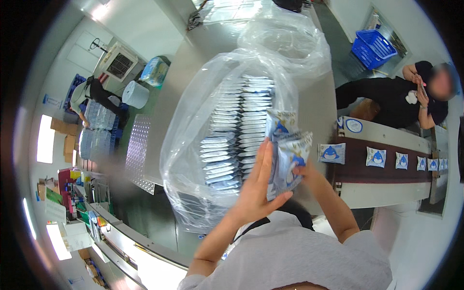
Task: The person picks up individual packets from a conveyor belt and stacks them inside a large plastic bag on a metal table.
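Both my hands hold a small stack of flat white-and-blue packets [289,153] upright between them. My left hand [258,186] presses flat against the stack's left side, fingers straight. My right hand [305,170] is mostly hidden behind the stack and grips it from the right. Just left of the stack stands a large clear plastic bag [193,130] on a grey table [316,104], holding two rows of several packets [237,130] of the same kind.
A dark conveyor belt [360,166] at the right carries several single packets [331,153]. A person in black [391,99] stands beyond it. A second clear bag [290,41] lies farther back; a blue basket [372,47] sits on the floor.
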### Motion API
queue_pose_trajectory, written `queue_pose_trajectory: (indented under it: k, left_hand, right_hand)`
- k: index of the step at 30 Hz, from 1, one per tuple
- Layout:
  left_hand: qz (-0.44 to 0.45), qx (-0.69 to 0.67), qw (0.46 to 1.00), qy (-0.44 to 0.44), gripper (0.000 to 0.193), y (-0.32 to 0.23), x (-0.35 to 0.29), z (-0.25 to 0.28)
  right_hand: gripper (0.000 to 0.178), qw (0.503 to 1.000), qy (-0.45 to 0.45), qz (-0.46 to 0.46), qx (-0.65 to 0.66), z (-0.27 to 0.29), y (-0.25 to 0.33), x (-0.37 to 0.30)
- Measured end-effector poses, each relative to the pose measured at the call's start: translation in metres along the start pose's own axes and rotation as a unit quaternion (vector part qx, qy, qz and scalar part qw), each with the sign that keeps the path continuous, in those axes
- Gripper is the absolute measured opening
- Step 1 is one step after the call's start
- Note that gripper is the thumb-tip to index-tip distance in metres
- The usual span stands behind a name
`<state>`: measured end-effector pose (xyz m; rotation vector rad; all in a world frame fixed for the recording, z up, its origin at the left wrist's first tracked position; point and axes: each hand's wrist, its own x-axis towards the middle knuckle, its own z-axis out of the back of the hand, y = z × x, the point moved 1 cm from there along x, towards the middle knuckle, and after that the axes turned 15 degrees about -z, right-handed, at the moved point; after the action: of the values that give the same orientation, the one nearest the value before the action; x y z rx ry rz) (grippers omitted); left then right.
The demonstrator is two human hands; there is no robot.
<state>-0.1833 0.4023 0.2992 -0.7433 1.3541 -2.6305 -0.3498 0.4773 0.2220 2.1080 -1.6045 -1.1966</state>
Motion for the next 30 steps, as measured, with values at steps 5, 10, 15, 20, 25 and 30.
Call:
queue_pose_trajectory:
  k: [5, 10, 15, 20, 25, 30]
  left_hand:
    - [0.131, 0.586, 0.799, 0.033, 0.099, 0.052, 0.009, 0.128]
    - [0.295, 0.471, 0.825, 0.1, 0.039, 0.146, -0.026, 0.228]
    - [0.124, 0.056, 0.987, -0.087, 0.026, 0.155, -0.005, 0.249]
    - [0.106, -0.235, 0.833, -0.49, 0.039, 0.345, -0.118, 0.228]
    - [0.265, -0.302, 0.761, -0.51, 0.039, 0.354, -0.134, 0.118]
    - [0.316, -0.257, 0.768, -0.494, 0.04, 0.332, -0.171, 0.117]
  right_hand:
    - [0.1, 0.776, -0.155, 0.153, -0.591, -0.009, 0.033, 0.118]
    - [0.092, 0.49, -0.155, 0.177, -0.839, -0.046, 0.023, 0.237]
    - [0.093, 0.442, -0.14, 0.159, -0.872, -0.046, -0.034, 0.314]
    - [0.078, 0.64, -0.035, 0.14, -0.754, -0.056, -0.035, 0.313]
    - [0.059, 0.944, -0.111, 0.223, -0.216, 0.031, -0.072, 0.332]
    - [0.038, 0.874, -0.165, 0.289, -0.355, -0.005, -0.109, 0.337]
